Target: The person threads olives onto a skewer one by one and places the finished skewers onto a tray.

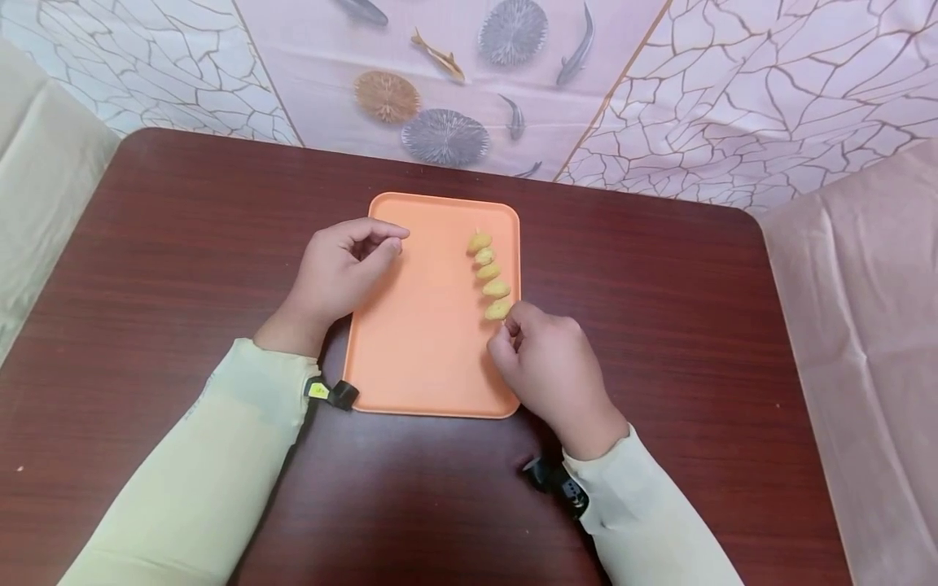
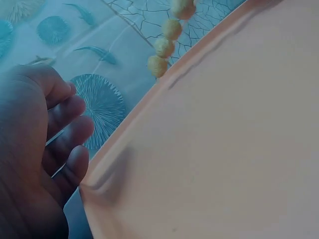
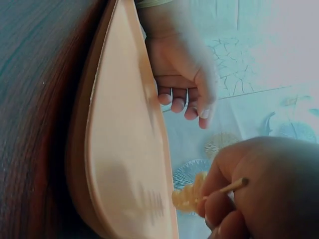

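In the head view my right hand (image 1: 550, 366) pinches the near end of a skewer of yellow, ball-like pieces (image 1: 488, 272), held above the right side of an orange tray (image 1: 418, 342). Several pieces sit in a row on the thin stick. The right wrist view shows the bare stick end (image 3: 241, 183) poking out between thumb and fingers of the right hand (image 3: 269, 184). My left hand (image 1: 340, 268) hovers by the tray's left edge, its fingers loosely bent and holding nothing. In the left wrist view, the skewer (image 2: 163, 47) appears beyond the tray's rim, apart from the left hand (image 2: 45, 134).
The tray lies on a dark reddish-brown wooden table (image 1: 659, 325). A patterned cloth (image 1: 454, 81) with fish and round plant prints hangs behind the table. Plain pale fabric (image 1: 865, 325) borders the right side, and more pale fabric (image 1: 44, 163) the left.
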The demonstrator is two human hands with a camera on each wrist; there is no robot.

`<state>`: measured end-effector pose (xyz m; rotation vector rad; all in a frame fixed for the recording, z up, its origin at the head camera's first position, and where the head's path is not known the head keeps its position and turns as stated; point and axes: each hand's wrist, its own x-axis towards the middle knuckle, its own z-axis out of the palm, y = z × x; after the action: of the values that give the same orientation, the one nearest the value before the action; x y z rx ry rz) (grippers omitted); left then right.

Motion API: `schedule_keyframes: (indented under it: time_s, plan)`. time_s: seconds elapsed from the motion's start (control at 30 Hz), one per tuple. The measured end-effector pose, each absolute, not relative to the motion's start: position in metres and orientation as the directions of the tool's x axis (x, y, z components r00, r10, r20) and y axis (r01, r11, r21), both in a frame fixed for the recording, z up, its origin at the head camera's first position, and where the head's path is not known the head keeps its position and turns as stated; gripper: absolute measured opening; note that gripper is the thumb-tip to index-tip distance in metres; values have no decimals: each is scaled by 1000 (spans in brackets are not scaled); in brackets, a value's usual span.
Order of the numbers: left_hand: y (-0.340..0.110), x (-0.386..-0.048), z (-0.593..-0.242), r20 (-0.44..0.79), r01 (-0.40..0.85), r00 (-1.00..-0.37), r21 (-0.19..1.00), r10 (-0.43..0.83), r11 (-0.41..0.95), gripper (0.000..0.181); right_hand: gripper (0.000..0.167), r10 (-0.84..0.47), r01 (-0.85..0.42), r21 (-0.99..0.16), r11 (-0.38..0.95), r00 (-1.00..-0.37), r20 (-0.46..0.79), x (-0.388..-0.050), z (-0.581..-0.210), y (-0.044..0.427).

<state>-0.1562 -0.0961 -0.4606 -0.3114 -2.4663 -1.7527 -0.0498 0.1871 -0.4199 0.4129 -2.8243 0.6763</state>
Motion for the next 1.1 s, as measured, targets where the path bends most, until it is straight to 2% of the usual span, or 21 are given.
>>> schedule_keyframes:
  time_s: [0.37, 0.9, 1.1]
  plan:
    - [-100, -157, -462, 201, 232, -971, 918, 127, 322, 15, 19, -65, -153, -444, 883, -976, 207, -61, -425, 171]
    - [-94, -157, -467, 210, 247, -966, 919, 149, 307, 14, 22, -4, -25, -363, 932, -998, 57, -65, -435, 167]
    - [-95, -157, -466, 214, 250, -966, 917, 146, 310, 14, 25, -14, -20, -329, 944, -1000, 22, -66, -438, 165]
